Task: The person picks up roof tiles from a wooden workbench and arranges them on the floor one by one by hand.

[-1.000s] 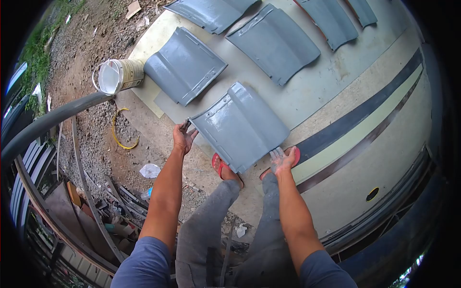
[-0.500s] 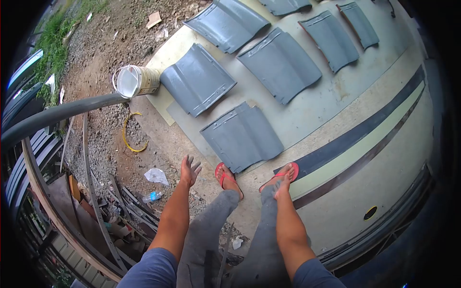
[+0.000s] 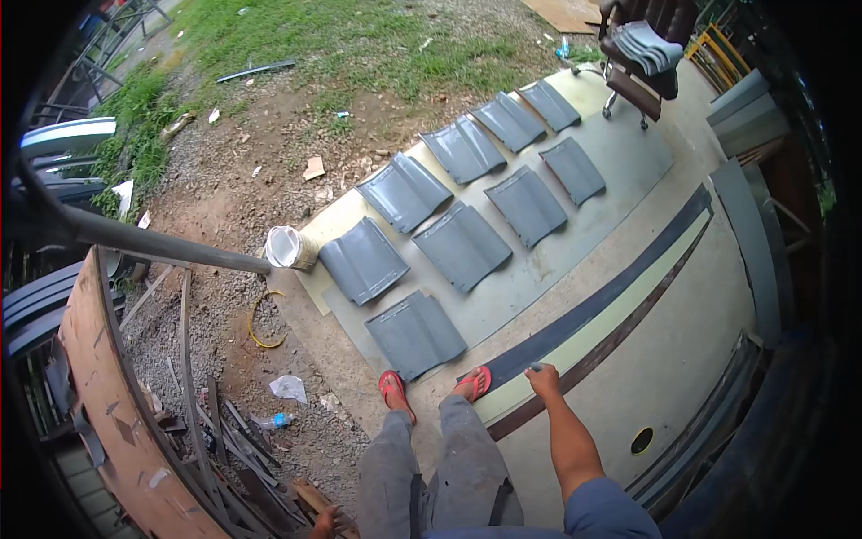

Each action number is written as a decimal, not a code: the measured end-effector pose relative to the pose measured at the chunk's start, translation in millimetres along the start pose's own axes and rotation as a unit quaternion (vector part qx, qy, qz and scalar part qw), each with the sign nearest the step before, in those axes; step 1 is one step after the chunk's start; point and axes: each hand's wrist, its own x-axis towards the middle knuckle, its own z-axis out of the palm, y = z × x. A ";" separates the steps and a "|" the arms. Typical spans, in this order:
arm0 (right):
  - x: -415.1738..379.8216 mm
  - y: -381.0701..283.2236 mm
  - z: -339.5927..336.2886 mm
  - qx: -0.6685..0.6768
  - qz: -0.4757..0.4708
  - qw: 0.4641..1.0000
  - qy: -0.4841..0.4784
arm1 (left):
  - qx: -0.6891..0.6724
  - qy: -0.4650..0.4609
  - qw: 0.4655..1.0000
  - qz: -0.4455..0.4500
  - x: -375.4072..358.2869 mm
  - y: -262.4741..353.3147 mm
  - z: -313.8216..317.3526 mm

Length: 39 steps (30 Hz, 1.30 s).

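My right hand [image 3: 542,383] is in front of me, over the pale green strip [image 3: 557,364] on the concrete. Its fingers are curled closed, and a small grey patch shows at their tips; whether that is a held thing or dirty fingers I cannot make out. Of my left hand [image 3: 325,522] only a part shows, low at the bottom edge beside my leg, its fingers mostly hidden. The nearest grey roof tile [image 3: 415,335] lies flat just beyond my feet, touched by neither hand. Several more grey tiles [image 3: 461,246] lie in rows behind it on a sheet.
A white bucket [image 3: 289,248] stands left of the tiles, near a long dark pole [image 3: 180,250]. A brown office chair [image 3: 642,72] bears stacked tiles [image 3: 648,47]. Scrap wood [image 3: 224,440], a plastic bottle [image 3: 274,420] and a yellow hoop [image 3: 255,328] lie to the left.
My view has lifted, bringing the chair and grass into sight. My left hand has dropped toward the bottom edge. My right hand has moved away from my leg to the right and curled closed.
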 end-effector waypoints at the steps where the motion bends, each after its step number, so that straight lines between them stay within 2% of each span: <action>1: -15.4 -4.6 -19.1 -0.011 -0.003 0.999 -0.030 | 0.041 -0.003 0.999 0.005 -8.5 -20.5 -1.3; 3: -49.9 -2.6 -48.2 -0.061 -0.017 0.996 -0.069 | 0.236 -0.029 0.970 0.056 -16.0 -53.5 -4.9; 4: -68.6 8.7 -57.3 -0.100 -0.029 0.991 -0.080 | 0.394 -0.053 0.911 0.112 -18.5 -66.7 -4.7; 5: -87.1 26.2 -62.5 -0.136 -0.019 0.987 -0.082 | 0.492 -0.069 0.853 0.158 -20.7 -77.8 -3.4; 6: -107.3 44.4 -65.8 -0.174 -0.010 0.981 -0.085 | 0.534 -0.084 0.820 0.190 -18.1 -86.8 1.0; 7: -132.9 68.1 -66.5 -0.229 -0.020 0.970 -0.075 | 0.463 -0.097 0.864 0.171 -13.8 -94.0 3.4; 8: -161.7 75.5 -74.2 -0.286 -0.031 0.956 -0.066 | 0.155 -0.085 0.980 0.094 -10.9 -107.1 13.4; 10: -212.9 102.2 -83.0 -0.270 0.031 0.957 -0.098 | -0.007 -0.043 0.997 0.065 -9.3 -111.9 29.9; 11: -258.0 73.5 -98.3 -0.278 0.057 0.956 -0.067 | -0.068 -0.040 0.994 0.079 -4.4 -110.3 34.5; 12: -274.9 86.4 -96.9 -0.286 0.093 0.950 -0.085 | -0.081 -0.060 0.987 0.124 6.3 -112.8 35.7; 13: -289.5 104.0 -93.0 -0.286 0.077 0.951 -0.093 | -0.071 -0.049 0.982 0.168 -6.7 -110.4 36.3; 15: -299.1 120.8 -78.9 -0.308 0.021 0.945 -0.106 | -0.140 -0.027 0.964 0.226 17.7 -134.0 32.1; 16: -300.9 117.3 -67.1 -0.323 -0.018 0.939 -0.119 | -0.069 0.003 0.967 0.244 -0.3 -142.6 18.4; 17: -305.4 111.6 -54.6 -0.340 -0.059 0.929 -0.130 | -0.128 0.031 0.939 0.319 23.3 -173.7 18.1; 18: -310.7 101.9 -41.6 -0.356 -0.102 0.917 -0.147 | -0.136 0.010 0.944 0.300 15.9 -197.9 4.9; 19: -319.4 90.2 -26.0 -0.371 -0.144 0.903 -0.162 | -0.082 0.038 0.951 0.295 31.6 -228.3 -5.7; 21: -342.9 63.3 4.0 -0.394 -0.215 0.874 -0.188 | -0.031 0.142 0.926 0.348 48.0 -300.3 -23.4; 22: -356.3 49.8 19.8 -0.405 -0.243 0.859 -0.198 | -0.067 0.148 0.927 0.339 46.3 -341.3 -34.1; 24: -384.8 24.2 50.4 -0.424 -0.295 0.830 -0.211 | -0.081 0.197 0.945 0.246 39.3 -411.8 -50.0; 25: -399.3 11.4 64.5 -0.435 -0.318 0.814 -0.217 | -0.110 0.202 0.943 0.239 52.1 -449.6 -48.5; 27: -431.7 -9.1 89.6 -0.457 -0.354 0.785 -0.223 | -0.141 0.283 0.920 0.230 91.1 -538.2 -44.1; 28: -442.9 -18.6 99.2 -0.469 -0.369 0.771 -0.221 | -0.162 0.288 0.917 0.222 88.2 -578.2 -43.7; 30: -463.2 -33.9 116.0 -0.493 -0.392 0.748 -0.210 | -0.068 0.244 0.952 0.173 76.2 -649.4 -42.3; 31: -471.4 -40.7 123.3 -0.505 -0.402 0.736 -0.204 | -0.084 0.244 0.951 0.168 70.6 -678.3 -32.2; 33: -483.9 -55.6 139.1 -0.526 -0.423 0.714 -0.188 | -0.320 0.308 0.895 0.048 65.4 -731.2 -3.7; 34: -488.3 -65.0 149.7 -0.535 -0.437 0.700 -0.180 | -0.335 0.303 0.891 0.037 68.9 -754.2 14.6; 36: -496.0 -89.0 179.9 -0.536 -0.487 0.670 -0.164 | -0.436 0.299 0.848 0.024 80.2 -787.4 57.0; 37: -511.8 -96.0 200.9 -0.501 -0.549 0.648 -0.168 | -0.450 0.294 0.843 0.016 71.1 -795.2 81.4; 38: -536.0 -102.9 219.6 -0.467 -0.609 0.619 -0.168 | -0.482 0.342 0.806 -0.009 54.9 -798.4 104.9; 39: -558.0 -116.1 239.9 -0.443 -0.640 0.584 -0.233 | -0.510 0.391 0.766 -0.035 50.5 -800.6 127.8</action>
